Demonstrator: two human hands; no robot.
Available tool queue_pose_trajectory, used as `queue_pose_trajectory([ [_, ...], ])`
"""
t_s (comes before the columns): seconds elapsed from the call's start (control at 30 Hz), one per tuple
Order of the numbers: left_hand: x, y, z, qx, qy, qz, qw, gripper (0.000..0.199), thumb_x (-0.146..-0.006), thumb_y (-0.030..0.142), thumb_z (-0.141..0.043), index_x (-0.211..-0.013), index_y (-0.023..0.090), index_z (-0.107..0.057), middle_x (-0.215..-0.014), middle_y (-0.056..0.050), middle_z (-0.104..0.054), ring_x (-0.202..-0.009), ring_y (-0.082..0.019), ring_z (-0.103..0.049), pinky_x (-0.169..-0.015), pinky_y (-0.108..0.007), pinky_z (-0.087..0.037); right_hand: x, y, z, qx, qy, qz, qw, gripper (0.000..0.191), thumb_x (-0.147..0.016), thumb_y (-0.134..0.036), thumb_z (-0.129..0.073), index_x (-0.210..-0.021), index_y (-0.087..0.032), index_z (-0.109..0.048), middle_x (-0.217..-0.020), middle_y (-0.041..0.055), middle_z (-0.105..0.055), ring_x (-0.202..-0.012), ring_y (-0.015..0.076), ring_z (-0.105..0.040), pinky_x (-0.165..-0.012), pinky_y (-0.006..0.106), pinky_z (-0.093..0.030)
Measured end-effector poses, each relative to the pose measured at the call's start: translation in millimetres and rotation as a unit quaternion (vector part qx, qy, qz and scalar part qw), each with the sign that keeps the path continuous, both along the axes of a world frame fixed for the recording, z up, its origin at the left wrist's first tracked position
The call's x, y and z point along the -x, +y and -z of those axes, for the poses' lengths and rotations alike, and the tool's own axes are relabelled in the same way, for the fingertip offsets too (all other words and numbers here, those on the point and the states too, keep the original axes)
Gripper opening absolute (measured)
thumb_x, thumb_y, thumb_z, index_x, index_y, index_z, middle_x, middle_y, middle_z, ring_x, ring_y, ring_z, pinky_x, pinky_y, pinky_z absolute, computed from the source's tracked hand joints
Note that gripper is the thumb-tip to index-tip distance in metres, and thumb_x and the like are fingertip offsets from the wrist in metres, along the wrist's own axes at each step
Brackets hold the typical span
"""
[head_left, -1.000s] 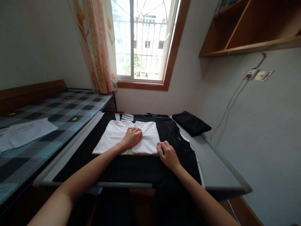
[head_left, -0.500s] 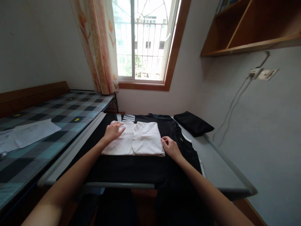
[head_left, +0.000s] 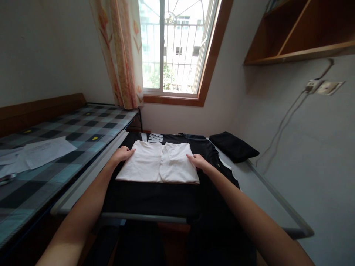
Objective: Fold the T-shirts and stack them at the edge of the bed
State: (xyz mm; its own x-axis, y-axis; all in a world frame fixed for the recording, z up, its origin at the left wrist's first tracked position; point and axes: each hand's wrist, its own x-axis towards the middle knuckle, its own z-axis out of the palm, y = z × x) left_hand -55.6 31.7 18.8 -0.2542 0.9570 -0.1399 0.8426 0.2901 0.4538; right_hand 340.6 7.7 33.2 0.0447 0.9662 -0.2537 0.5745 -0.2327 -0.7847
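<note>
A folded white shirt [head_left: 146,164] lies flat on black clothing [head_left: 149,199] spread over the table, with a seam-like gap down its middle. My left hand [head_left: 123,153] grips the shirt's left edge near the far corner, thumb on top and fingers curled at the side. At the opposite edge, my right hand [head_left: 198,162] pinches the fabric between thumb and fingers. White stripes show on the black clothing just beyond the shirt.
A folded black cloth [head_left: 233,147] rests at the table's [head_left: 273,199] back right. Left of the table stands a bed with a checked mattress [head_left: 83,127], papers [head_left: 46,153] on it. Overhead right is a wooden shelf [head_left: 299,53]; a curtain [head_left: 122,55] hangs by the window.
My left hand has moved from on top of the white shirt to its left edge. My right hand has shifted slightly up the right edge and closed on it. The view has shifted a little.
</note>
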Motion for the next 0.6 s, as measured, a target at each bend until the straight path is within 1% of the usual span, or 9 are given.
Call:
queue_pose_trajectory([
  [0.1,1,0,2.9,-0.02,-0.007,0.002,1.0,0.04,-0.078,0.056,-0.054,-0.076,0.017,-0.063,-0.077,-0.008,-0.069,-0.065,-0.021,-0.065,-0.048,-0.024,-0.044,2,-1,0.4,-0.03,-0.037,-0.005,0.999,0.022,-0.09,-0.037,-0.053,-0.085,-0.015,-0.057,-0.078,0.0058,-0.062,-0.058,0.0142,-0.055,-0.048,0.023,-0.04],
  [0.2,-6,-2,2.8,-0.062,-0.028,0.006,0.998,0.037,-0.077,0.053,-0.056,-0.074,0.017,-0.06,-0.071,-0.006,-0.065,-0.063,-0.02,-0.063,-0.047,-0.023,-0.043,-3,2,-4.3,-0.092,-0.083,-0.02,0.992,0.014,-0.087,-0.028,-0.056,-0.083,-0.015,-0.058,-0.082,0.0068,-0.064,-0.069,0.0165,-0.058,-0.057,0.024,-0.042],
  [0.27,-18,-5,1.8,-0.09,-0.098,0.018,0.991,0.039,-0.076,0.054,-0.058,-0.082,0.016,-0.06,-0.069,-0.004,-0.063,-0.061,-0.019,-0.061,-0.046,-0.023,-0.043,-15,6,-12.0,-0.134,-0.11,-0.025,0.984,0.014,-0.086,-0.027,-0.056,-0.084,-0.014,-0.06,-0.086,0.0077,-0.066,-0.077,0.0182,-0.06,-0.063,0.024,-0.042],
  [0.33,-35,-9,1.6,-0.099,-0.194,0.04,0.975,0.05,-0.073,0.055,-0.061,-0.101,0.014,-0.058,-0.068,-0.002,-0.06,-0.059,-0.018,-0.059,-0.045,-0.023,-0.044,-33,10,-21.1,-0.165,-0.128,-0.025,0.978,0.017,-0.086,-0.029,-0.054,-0.088,-0.013,-0.062,-0.091,0.0087,-0.067,-0.081,0.0191,-0.061,-0.066,0.024,-0.042],
  [0.4,-52,-13,3.0,-0.085,-0.272,0.088,0.955,0.065,-0.072,0.054,-0.064,-0.12,0.013,-0.049,-0.068,0.0,-0.059,-0.057,-0.016,-0.057,-0.044,-0.023,-0.043,-56,12,-27.5,-0.172,-0.146,-0.02,0.974,0.02,-0.086,-0.03,-0.055,-0.093,-0.013,-0.063,-0.096,0.0096,-0.068,-0.083,0.0192,-0.061,-0.067,0.024,-0.042],
  [0.47,-68,-16,5.1,-0.069,-0.315,0.16,0.933,0.076,-0.07,0.052,-0.067,-0.131,0.014,-0.042,-0.069,0.001,-0.059,-0.057,-0.014,-0.056,-0.046,-0.022,-0.043,-79,14,-28.3,-0.153,-0.171,-0.017,0.973,0.019,-0.084,-0.028,-0.058,-0.091,-0.012,-0.064,-0.094,0.01,-0.069,-0.083,0.0199,-0.062,-0.068,0.024,-0.042],
  [0.53,-80,-19,6.8,-0.073,-0.326,0.232,0.913,0.074,-0.069,0.05,-0.07,-0.13,0.016,-0.047,-0.072,0.002,-0.059,-0.06,-0.012,-0.055,-0.051,-0.021,-0.042,-96,13,-24.6,-0.12,-0.203,-0.014,0.972,0.016,-0.083,-0.026,-0.058,-0.083,-0.012,-0.065,-0.089,0.0102,-0.069,-0.08,0.0201,-0.061,-0.066,0.024,-0.042],
  [0.6,-88,-22,7.3,-0.09,-0.317,0.274,0.904,0.064,-0.07,0.049,-0.071,-0.122,0.015,-0.057,-0.073,0.002,-0.056,-0.062,-0.011,-0.053,-0.055,-0.021,-0.042,-106,12,-21.0,-0.093,-0.219,-0.008,0.971,0.015,-0.082,-0.025,-0.059,-0.076,-0.012,-0.064,-0.084,0.0094,-0.068,-0.077,0.0193,-0.061,-0.063,0.023,-0.041],
])
